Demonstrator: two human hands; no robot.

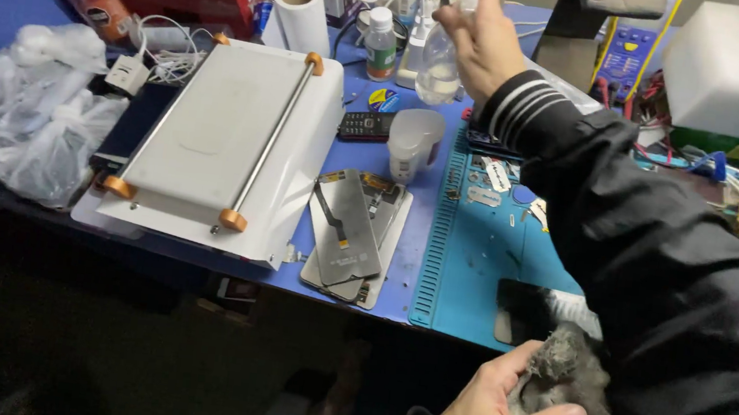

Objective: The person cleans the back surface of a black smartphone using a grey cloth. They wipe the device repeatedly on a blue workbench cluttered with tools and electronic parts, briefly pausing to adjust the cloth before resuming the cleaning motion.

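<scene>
Bottom centre: left hand gripping grey cloth near the blue mat. Mid frame: phone screens, white machine. Top centre: right hand closed around clear bottle, lifted above desk.

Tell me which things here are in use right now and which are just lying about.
In use:
- clear bottle, held up by the right hand
- grey cloth, gripped by the left hand

Lying about:
- white machine with a metal bar
- phone screens
- measuring cup
- paper roll
- plastic bags
- blue mat
</scene>
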